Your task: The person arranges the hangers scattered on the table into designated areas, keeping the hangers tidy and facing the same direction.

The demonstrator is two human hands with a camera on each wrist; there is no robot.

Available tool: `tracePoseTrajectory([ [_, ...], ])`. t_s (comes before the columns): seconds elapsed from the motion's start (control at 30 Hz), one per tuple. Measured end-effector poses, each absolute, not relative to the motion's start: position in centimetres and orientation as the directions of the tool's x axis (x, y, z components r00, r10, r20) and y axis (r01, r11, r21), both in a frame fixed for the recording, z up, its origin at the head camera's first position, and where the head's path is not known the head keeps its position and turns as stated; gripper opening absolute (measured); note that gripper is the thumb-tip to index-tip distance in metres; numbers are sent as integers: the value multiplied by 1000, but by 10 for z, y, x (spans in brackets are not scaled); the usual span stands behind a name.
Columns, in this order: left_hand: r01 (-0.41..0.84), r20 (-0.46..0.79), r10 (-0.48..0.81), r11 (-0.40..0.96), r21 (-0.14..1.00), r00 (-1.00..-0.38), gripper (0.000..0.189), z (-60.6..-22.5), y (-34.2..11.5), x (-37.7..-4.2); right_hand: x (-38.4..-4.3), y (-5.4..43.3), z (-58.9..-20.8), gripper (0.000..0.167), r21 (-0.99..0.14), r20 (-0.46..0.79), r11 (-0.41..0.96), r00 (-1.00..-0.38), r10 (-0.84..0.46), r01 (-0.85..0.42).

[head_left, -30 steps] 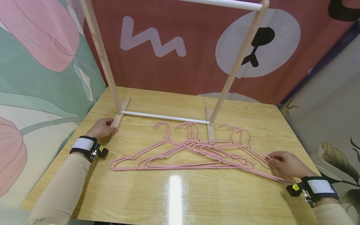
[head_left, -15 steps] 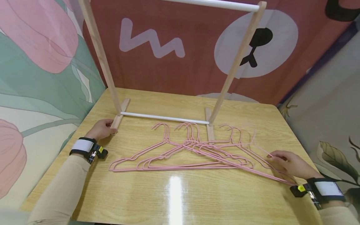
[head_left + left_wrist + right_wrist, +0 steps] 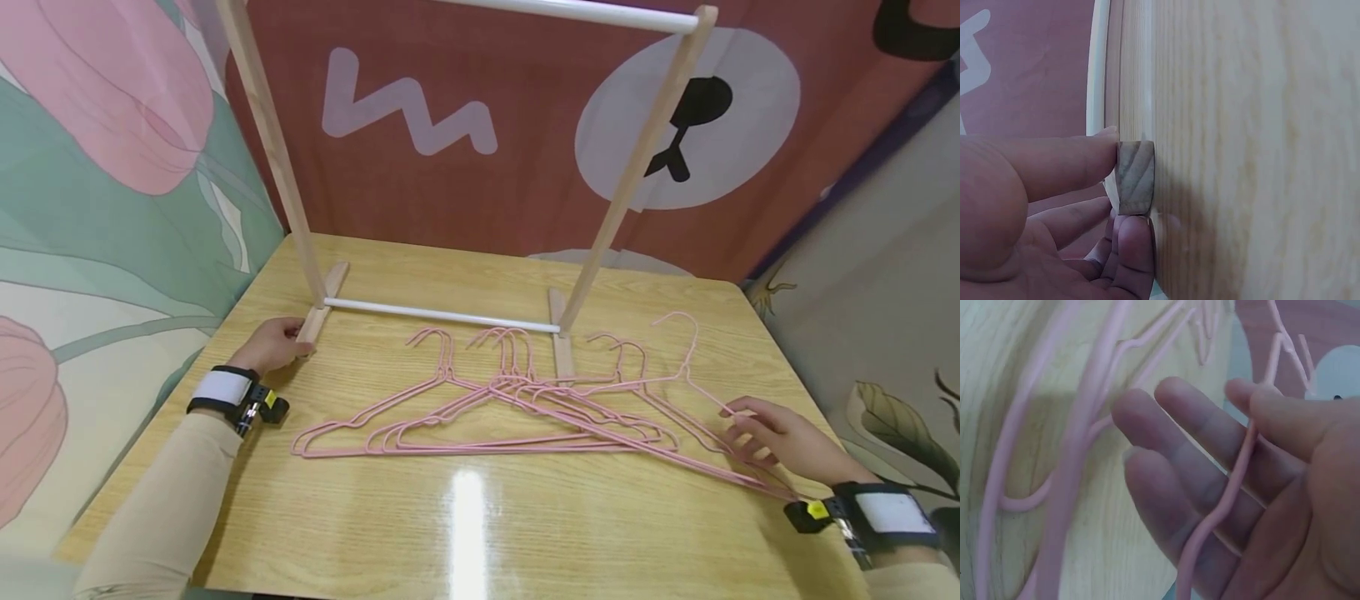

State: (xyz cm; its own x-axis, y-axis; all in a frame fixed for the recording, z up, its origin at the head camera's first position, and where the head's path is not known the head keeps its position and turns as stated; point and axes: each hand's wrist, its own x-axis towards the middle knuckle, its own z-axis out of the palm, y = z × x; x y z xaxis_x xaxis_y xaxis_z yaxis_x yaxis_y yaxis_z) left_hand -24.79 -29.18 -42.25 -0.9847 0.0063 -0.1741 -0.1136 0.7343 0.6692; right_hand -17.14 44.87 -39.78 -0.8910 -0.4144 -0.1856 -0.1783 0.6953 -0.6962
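Printed fabric hung behind and on both sides, with a red-brown backdrop (image 3: 420, 196) bearing a pale zigzag and a white muzzle shape at the rear. On the wood-grain surface (image 3: 360, 533) stood a wooden garment rack (image 3: 637, 167), upright, with a white upper rail (image 3: 577, 9) partly cut off by the picture's edge and a white lower rail (image 3: 442, 314) near the surface.

At its left foot (image 3: 315, 321), the person's left hand (image 3: 273, 343) gripped the near end, the wood caught between the fingers, apparently to steady the frame.

Well to the other side, the right hand (image 3: 776, 437) pinched one pink hanger (image 3: 686, 372) by its sloping shoulder. Thumb and index closed on the rod, while the other fingers lay loosely bent behind it. Its hook appeared raised; whether its bottom bar touched the surface could not be told.

Just beside it lay two more hangers (image 3: 642, 383), and several overlapping hangers (image 3: 480, 451) spread in front of the rack, hooks pointing towards it.

Work seemed at an early stage: a single hanger had been picked up, it was not yet on either rail, and all the others in sight lay unhung.
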Motion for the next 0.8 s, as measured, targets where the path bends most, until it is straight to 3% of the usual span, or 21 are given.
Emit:
tracePoseTrajectory([
  [0.07,-113,-173,5,735,668,-985,53,-423,-292,-248,-171,452,-397,24,-713,-164,668,-875,-455,-213],
  [0.2,-109,-168,7,736,668,-986,54,-423,-292,-247,-173,460,-395,52,-778,-119,556,-802,-586,-291],
  [0.3,-99,-159,13,733,673,-987,54,-423,-293,-248,-173,465,-392,65,-856,-129,446,-726,-675,-263],
  [0.43,-98,-156,12,729,678,-988,55,-423,-293,-248,-172,472,-386,65,-927,-165,337,-632,-758,-162],
  [0.67,-98,-154,9,729,677,-988,55,-424,-294,-248,-168,474,-381,63,-985,-108,160,-491,-865,-66],
  [0.8,-101,-156,8,725,682,-988,56,-427,-295,-249,-167,476,-378,64,-987,-142,162,-464,-874,-4],
])
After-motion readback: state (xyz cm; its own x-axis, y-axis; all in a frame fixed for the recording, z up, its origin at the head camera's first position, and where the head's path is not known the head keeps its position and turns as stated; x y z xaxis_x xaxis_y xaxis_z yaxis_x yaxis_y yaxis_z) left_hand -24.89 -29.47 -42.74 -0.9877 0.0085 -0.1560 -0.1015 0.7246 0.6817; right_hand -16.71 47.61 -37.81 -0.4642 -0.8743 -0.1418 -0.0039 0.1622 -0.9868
